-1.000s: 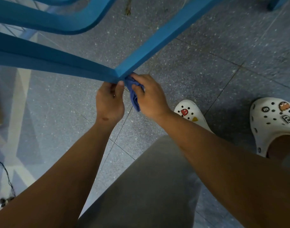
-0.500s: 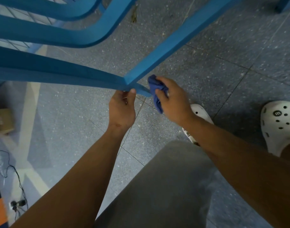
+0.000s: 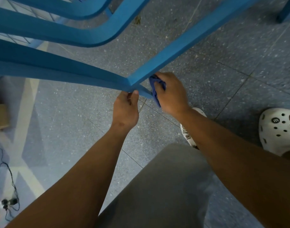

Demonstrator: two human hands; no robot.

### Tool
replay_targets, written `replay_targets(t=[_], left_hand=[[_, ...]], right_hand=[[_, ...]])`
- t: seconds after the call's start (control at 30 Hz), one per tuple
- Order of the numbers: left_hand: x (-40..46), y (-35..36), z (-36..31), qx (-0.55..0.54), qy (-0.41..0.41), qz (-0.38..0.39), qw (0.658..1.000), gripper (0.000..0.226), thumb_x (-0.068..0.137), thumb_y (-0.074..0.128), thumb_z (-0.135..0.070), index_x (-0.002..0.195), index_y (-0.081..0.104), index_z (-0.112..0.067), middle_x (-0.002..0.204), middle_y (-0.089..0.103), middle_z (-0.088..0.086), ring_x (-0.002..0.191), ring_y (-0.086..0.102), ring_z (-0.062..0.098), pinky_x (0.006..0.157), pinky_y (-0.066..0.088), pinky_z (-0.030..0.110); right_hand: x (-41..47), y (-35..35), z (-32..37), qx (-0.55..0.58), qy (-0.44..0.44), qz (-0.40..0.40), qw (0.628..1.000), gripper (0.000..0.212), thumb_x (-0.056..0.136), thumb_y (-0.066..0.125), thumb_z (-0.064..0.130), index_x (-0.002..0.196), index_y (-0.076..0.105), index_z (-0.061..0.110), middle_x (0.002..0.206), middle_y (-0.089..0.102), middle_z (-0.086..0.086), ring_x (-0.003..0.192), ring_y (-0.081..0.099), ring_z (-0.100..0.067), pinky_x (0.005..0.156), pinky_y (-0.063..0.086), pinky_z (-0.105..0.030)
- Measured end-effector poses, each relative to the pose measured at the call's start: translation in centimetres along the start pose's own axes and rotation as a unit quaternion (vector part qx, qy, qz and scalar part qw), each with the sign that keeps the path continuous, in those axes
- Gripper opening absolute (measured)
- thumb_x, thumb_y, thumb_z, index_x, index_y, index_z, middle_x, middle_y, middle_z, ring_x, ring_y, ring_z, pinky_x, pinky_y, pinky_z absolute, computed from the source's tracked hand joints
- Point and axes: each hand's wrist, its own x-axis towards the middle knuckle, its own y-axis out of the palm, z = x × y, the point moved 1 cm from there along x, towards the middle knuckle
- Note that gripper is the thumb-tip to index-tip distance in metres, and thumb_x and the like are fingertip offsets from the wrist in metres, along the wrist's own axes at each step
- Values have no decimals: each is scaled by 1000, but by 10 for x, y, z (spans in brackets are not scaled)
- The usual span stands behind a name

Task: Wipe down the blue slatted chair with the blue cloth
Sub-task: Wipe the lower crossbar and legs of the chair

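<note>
While the left hand (image 3: 125, 109) grips the corner of the blue chair (image 3: 61, 69), thumb on its edge, right hand (image 3: 171, 92) clutching the bunched blue cloth (image 3: 155, 89) against the frame just beside that corner, speckled floor (image 3: 206, 71) below, white clogs (image 3: 279, 129) at right

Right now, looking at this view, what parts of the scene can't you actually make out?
- Blue cloth: mostly hidden inside the right hand, head view.
- Blue chair: cut off by the top and left edges; its full shape is unclear.
- Left hand fingers: curled under the chair's bar, out of sight.
- Near white shoe: largely covered by the right forearm.
- Small dark gadget on a cable: too small to identify.
</note>
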Motion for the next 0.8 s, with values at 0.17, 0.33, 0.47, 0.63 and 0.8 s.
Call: replay_targets(t=[0.17, 0.33, 0.47, 0.63, 0.8], left_hand=[[3, 5, 2, -26, -13, 3, 1000, 27, 107, 45, -36, 124, 61, -23, 93, 65, -12, 82, 61, 5, 77, 51, 26], [4, 3, 4, -10, -9, 9, 1000, 31, 107, 43, -41, 120, 63, -22, 77, 57, -16, 71, 56, 4, 71, 46, 26], [4, 2, 3, -2, -12, 14, 1000, 27, 107, 43, -42, 123, 59, -27, 89, 61, -21, 83, 62, -6, 80, 49, 22], [3, 2, 3, -1, -2, 10, 1000, 20, 107, 43, -42, 119, 57, -34, 94, 64, -19, 87, 62, -9, 86, 55, 28], [4, 1, 2, -4, 7, 13, 1000, 16, 108, 43, -40, 116, 55, -35, 98, 64, -21, 94, 63, -3, 87, 53, 29]], right_hand=[[-22, 29, 9, 2, -48, 24, 999, 38, 100, 50, 20, 136, 62, 26, 117, 59, -1, 93, 61, -14, 72, 47, -22], [-5, 33, -15, -132, 8, 110, 985, 37, 106, 46, 21, 141, 58, 24, 121, 61, -12, 101, 65, -27, 81, 56, -35], [9, 13, -31, -148, 32, 157, 976, 30, 107, 45, 30, 129, 65, 26, 113, 66, -12, 90, 67, -22, 72, 49, -25], [-1, 10, -17, -20, -23, -8, 1000, 36, 105, 46, 28, 139, 58, 26, 126, 56, -3, 104, 62, -16, 82, 50, -24], [-20, 41, -5, -48, -32, 39, 998, 37, 105, 45, 22, 140, 58, 24, 122, 58, -9, 94, 65, -24, 73, 55, -33]])
